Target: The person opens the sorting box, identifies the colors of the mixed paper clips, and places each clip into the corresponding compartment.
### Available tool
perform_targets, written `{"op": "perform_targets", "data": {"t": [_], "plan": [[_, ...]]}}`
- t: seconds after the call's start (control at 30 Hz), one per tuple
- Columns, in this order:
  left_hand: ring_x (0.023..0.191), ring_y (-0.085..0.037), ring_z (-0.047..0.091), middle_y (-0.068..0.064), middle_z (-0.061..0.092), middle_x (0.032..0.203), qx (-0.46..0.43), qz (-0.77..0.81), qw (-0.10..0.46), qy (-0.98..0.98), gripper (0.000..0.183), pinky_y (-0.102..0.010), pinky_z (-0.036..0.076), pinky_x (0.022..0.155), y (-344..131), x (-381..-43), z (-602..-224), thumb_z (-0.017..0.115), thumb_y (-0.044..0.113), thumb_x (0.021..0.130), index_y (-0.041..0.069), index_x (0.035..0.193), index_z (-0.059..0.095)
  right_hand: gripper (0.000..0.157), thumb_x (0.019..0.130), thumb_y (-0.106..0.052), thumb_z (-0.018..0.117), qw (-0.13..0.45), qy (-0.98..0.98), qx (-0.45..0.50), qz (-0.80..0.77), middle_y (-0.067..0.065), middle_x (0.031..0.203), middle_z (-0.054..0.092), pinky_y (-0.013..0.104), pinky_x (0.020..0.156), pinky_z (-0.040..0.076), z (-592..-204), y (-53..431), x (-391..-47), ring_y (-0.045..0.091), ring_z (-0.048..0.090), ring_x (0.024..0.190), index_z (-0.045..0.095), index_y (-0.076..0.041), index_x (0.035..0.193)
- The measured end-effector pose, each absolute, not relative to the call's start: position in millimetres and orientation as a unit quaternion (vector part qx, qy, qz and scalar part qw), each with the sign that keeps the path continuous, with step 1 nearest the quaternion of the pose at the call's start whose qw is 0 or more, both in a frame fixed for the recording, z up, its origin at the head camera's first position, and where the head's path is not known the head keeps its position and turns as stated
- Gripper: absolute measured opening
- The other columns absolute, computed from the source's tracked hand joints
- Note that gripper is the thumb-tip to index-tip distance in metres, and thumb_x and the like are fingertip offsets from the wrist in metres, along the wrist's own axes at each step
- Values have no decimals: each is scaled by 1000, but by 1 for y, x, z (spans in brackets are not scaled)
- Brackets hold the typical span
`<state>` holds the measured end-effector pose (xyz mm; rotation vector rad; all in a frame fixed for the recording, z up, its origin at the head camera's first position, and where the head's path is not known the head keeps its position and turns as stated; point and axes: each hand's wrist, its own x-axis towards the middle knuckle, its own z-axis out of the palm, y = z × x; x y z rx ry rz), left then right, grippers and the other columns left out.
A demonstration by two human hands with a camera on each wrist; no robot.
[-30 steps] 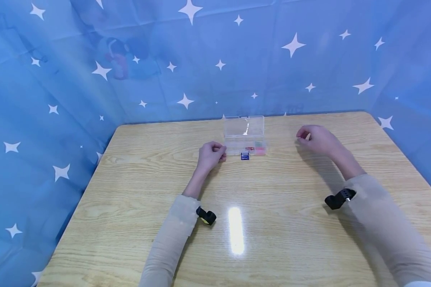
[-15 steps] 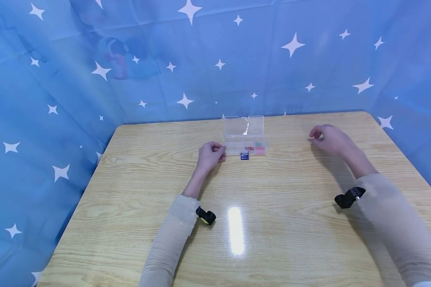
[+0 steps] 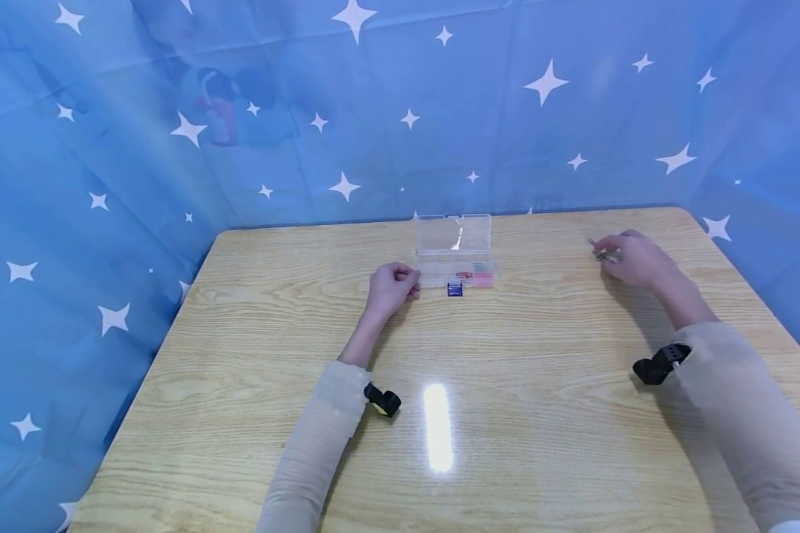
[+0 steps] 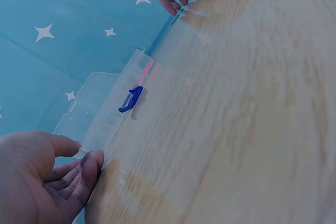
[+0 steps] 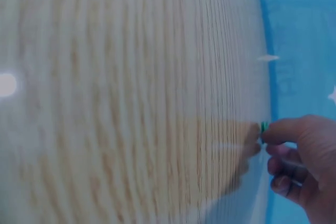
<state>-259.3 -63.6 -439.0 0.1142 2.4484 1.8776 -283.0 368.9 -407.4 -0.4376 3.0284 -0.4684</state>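
A clear plastic box (image 3: 440, 276) stands on the table with its lid (image 3: 453, 234) raised at the back. A red paper clip (image 3: 464, 275) and pink and green bits show in its right-hand part. A blue clasp-like piece (image 4: 131, 99) sits at the box's front edge. My left hand (image 3: 392, 287) holds the box's left end, thumb and curled fingers at the corner. Far to the right of the box, my right hand (image 3: 635, 259) pinches a small green paper clip (image 5: 264, 127) between thumb and forefinger, low over the table; the fingers hide part of it.
The wooden table (image 3: 507, 414) ends at a back edge close behind the box. A blue curtain with white stars (image 3: 293, 89) hangs behind and at both sides. Black cameras sit on both wrists, and a bright reflection lies on the front of the table.
My right hand has moved right, farther from the box, and the green clip at its fingertips has come into sight. The left hand and the box have stayed put.
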Motion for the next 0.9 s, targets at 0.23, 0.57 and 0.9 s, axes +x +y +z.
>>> {"op": "perform_targets", "data": {"t": [0.23,0.57,0.9], "plan": [[68,-27,66,-16,64,78,33,610,30,791,18,-30,57,61,-63,-259,-440,58,17,90,0,93,61,21,88,-11,54,22,979,-122,-163,22,97,59,47,68,45,-411,375,-285,33,54,85,60,2,104],[66,-25,65,-15,64,77,30,608,27,793,18,-28,57,60,-63,-259,-441,58,17,91,0,93,61,26,90,-17,55,33,980,-85,-175,23,95,59,43,64,45,-413,377,-280,30,55,78,58,6,102],[66,-25,65,-15,64,77,31,607,26,794,18,-28,56,59,-62,-259,-441,58,17,91,0,93,61,21,90,-17,54,22,978,-92,-184,19,91,60,38,61,45,-411,370,-276,27,56,75,59,2,98]]}}
